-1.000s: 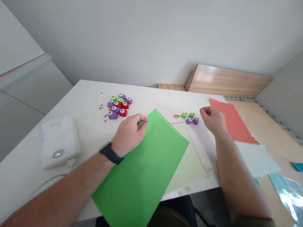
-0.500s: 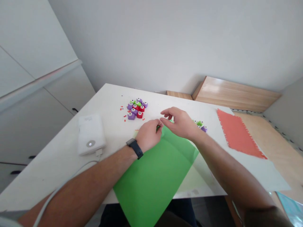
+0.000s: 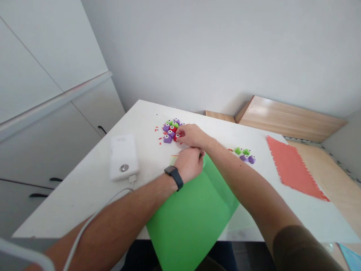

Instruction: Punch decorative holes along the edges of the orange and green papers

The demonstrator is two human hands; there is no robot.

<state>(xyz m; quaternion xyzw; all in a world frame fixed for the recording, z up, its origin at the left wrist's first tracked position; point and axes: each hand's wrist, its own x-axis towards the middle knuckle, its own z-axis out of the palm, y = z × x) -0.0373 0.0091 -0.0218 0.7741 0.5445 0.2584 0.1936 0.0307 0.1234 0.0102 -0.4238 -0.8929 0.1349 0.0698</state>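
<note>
My left hand (image 3: 189, 163), wearing a dark watch on the wrist, is closed on the upper edge of a green paper sheet (image 3: 191, 222). The sheet slopes down past the table's front edge. Just beyond it, my right hand (image 3: 191, 134) reaches across to a cluster of small eyed blocks. Its thumb and fingers close round a red eyed block (image 3: 177, 137) at the cluster's near right. Beside that lie a purple block (image 3: 167, 139) and a green block (image 3: 175, 124), among others partly hidden by the hand.
Several more eyed blocks (image 3: 244, 154) lie right of my right forearm. A white power bank (image 3: 124, 156) with a cable stands at the left. At the right is a red-orange sheet (image 3: 293, 165) with a jagged edge. Tiny red scraps (image 3: 160, 138) dot the white table (image 3: 152, 158).
My right hand has moved left and away from me, from beside my left hand to the block cluster, and closes on a red block. My left hand still grips the paper. The view has shifted.
</note>
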